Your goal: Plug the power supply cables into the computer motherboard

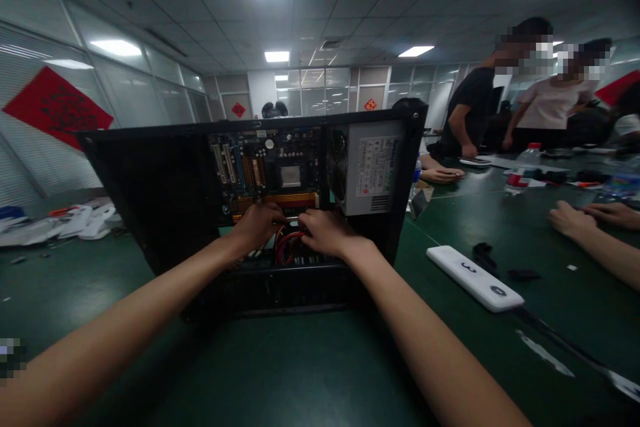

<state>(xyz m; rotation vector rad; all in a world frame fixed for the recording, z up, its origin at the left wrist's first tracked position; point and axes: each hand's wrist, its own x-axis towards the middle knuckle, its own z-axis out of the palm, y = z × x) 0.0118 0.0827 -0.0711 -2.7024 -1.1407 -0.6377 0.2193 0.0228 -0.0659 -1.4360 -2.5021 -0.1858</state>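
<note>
Inside the open side of the black computer case (170, 193), the left grip (256, 223) and the right grip (327, 230) meet from either side, fingers bent and tips close together, at the lower edge of the circuit board (310, 160). Whether either grip is closed on something I cannot tell, since the fingertips hide what lies beneath them. The case stands upright on the green surface (300, 367), around both grips, its open side facing the wearer. Of its contents, the orange-yellow slots (300, 200) lie just above the grips, with a pale square chip (291, 176) higher on the board. A row of upright slots (230, 163) sits above and to the left of the left grip. Up and right of the right grip, the silver power supply (375, 170) fills the upper corner, its round fan (338, 160) facing left. Red and dark cables (287, 247) bunch between and just below the grips. Outside the case, well to the right of the right grip, lie a white power strip (473, 278) and, farther back, a red-capped bottle (517, 180) whose contents I cannot make out.
</note>
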